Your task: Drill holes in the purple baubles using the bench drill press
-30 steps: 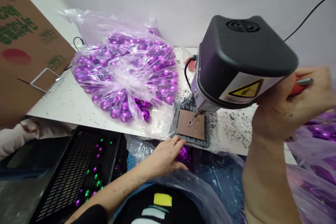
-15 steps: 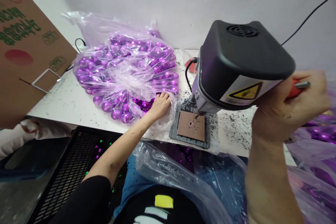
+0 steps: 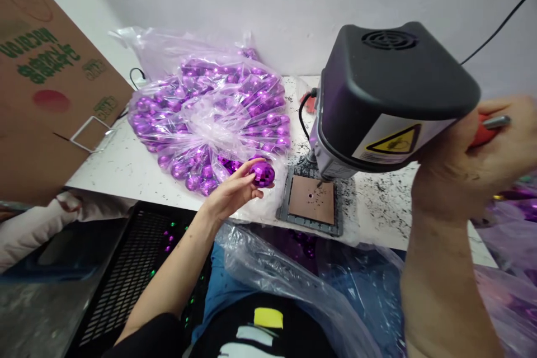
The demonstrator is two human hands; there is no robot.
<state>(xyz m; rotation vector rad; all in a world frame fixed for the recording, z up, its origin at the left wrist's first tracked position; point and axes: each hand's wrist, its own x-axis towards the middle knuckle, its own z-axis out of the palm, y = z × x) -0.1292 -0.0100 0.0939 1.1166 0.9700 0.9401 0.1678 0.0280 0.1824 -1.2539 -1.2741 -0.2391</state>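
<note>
A shiny purple disco-ball ornament (image 3: pixel 263 174) is held in the fingers of my left hand (image 3: pixel 235 190), in front of the plastic bag's opening. The clear bag (image 3: pixel 213 117) is full of similar purple balls. My right hand (image 3: pixel 490 156) is closed around the red-handled lever (image 3: pixel 486 130) on the right side of a black drill press (image 3: pixel 398 78). Beneath the press, a brown square plate (image 3: pixel 310 199) with a small hole lies on the grey base (image 3: pixel 289 213). The drill bit's tip shows above the plate.
Dark shavings lie scattered over the white table (image 3: pixel 380 207). A cardboard box (image 3: pixel 46 95) stands at the left, above a black plastic crate (image 3: pixel 113 268) with glittering pieces. More bagged purple items (image 3: pixel 512 235) are at the right. Clear plastic (image 3: pixel 293 279) drapes over my lap.
My left hand has come out of the bag opening, turned over, and now holds a purple disco-ball ornament. My right hand stays on the lever. The view has shifted slightly.
</note>
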